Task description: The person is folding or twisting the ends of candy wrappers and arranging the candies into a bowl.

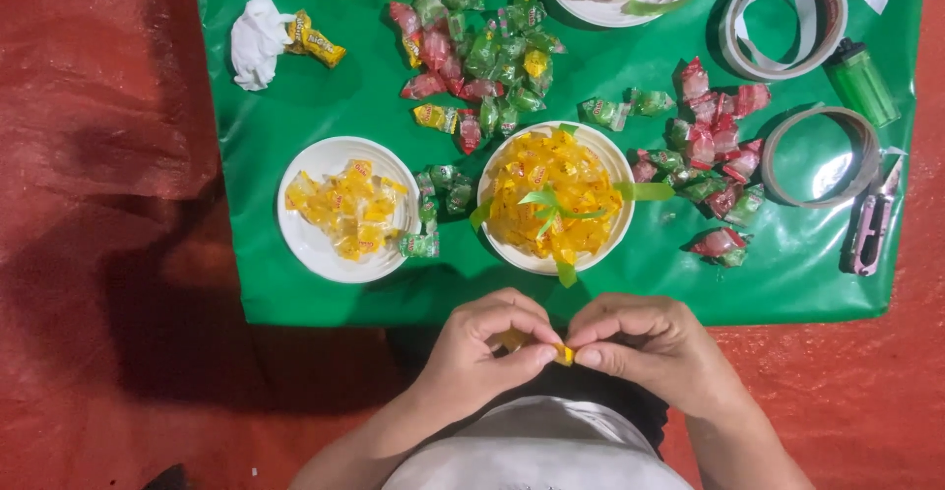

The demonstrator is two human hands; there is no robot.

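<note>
We pinch a small yellow candy [559, 354] between the fingertips of our left hand [482, 347] and right hand [645, 342], low in the frame's centre, just below the green sheet [295, 106]. We judge it could slip from so slight a grip and drop into our lap. Above it a white plate [602, 151] heaped with yellow candies sits mid-frame. The sheet lies on a red floor [89, 254].

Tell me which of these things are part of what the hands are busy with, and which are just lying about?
In use:
- left hand and right hand, pinching a yellow candy
- bowl of yellow candies tied with green ribbon
- plate of yellow candies

Lying about:
- crumpled tissue
- green lighter
- tape rolls
- loose red and green candies
</note>
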